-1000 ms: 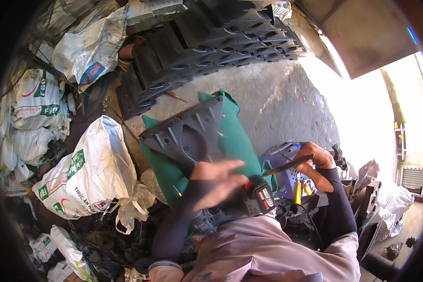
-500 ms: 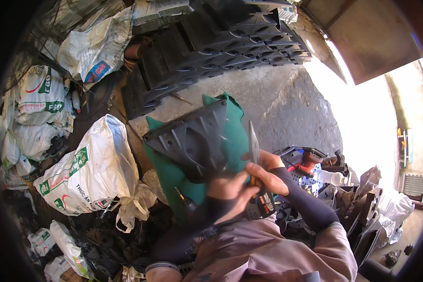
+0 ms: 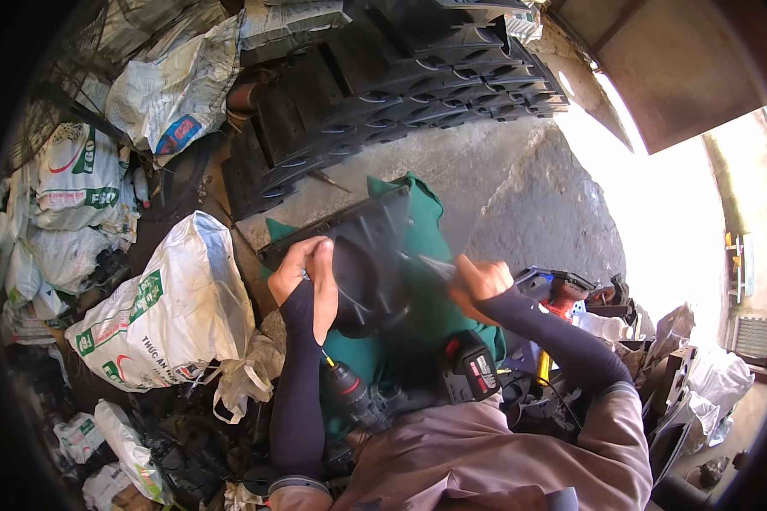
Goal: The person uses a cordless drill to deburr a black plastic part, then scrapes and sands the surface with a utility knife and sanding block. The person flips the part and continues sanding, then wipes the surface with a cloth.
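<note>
A black moulded plastic part (image 3: 366,234) lies across the green cloth (image 3: 423,204) over my lap. At its left side is my left hand (image 3: 305,277), closed, with thumb and fingers curled together; what they pinch is hidden. My right hand (image 3: 483,283) is wrapped round a knife (image 3: 435,266), its pale pointed blade blurred and directed left toward the part. On my lap, below the part, rests a cordless drill (image 3: 354,392) with a thin bit pointing up-left and its black-and-red battery (image 3: 470,368) to the right.
Stacked black plastic parts (image 3: 383,94) stand on the concrete floor (image 3: 545,204) ahead. To my left is a large white sack (image 3: 175,311), with more sacks (image 3: 77,179) beyond. At right are a red power tool (image 3: 564,296), a yellow-handled tool (image 3: 544,368) and clutter.
My hands have parted. The left moved up-left to the part's left side; the right carried the knife slightly up, its blade swinging from upward to leftward. The drill is now uncovered.
</note>
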A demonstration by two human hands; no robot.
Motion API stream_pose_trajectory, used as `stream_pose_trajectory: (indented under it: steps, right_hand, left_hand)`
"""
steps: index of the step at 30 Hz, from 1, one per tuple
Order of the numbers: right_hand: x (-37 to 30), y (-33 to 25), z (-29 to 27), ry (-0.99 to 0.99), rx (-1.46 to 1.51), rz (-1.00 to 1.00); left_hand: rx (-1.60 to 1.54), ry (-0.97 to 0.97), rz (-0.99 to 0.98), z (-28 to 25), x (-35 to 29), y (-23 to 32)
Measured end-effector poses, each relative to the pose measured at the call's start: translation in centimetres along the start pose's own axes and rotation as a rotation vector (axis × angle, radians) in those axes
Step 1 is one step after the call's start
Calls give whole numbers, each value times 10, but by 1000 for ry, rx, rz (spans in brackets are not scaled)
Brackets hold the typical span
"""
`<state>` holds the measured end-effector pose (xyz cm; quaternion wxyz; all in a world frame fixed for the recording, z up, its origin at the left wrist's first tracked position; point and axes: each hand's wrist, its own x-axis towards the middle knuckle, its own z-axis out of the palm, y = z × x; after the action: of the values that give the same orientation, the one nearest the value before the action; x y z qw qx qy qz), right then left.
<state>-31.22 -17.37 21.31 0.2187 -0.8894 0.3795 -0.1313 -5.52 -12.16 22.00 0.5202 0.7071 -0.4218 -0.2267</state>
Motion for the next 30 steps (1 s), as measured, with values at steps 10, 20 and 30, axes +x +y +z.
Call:
stream_pose_trajectory:
  steps: [10, 20, 30]
  right_hand:
    - [7, -5, 2, 151, 102, -85]
    - [7, 6, 23, 388, 147, -319]
    - [-9, -9, 7, -53, 105, -177]
  left_hand:
    - [154, 20, 35, 4, 12, 0]
    - [86, -70, -18, 0, 10, -5]
    - [-467, -270, -419, -18, 16, 0]
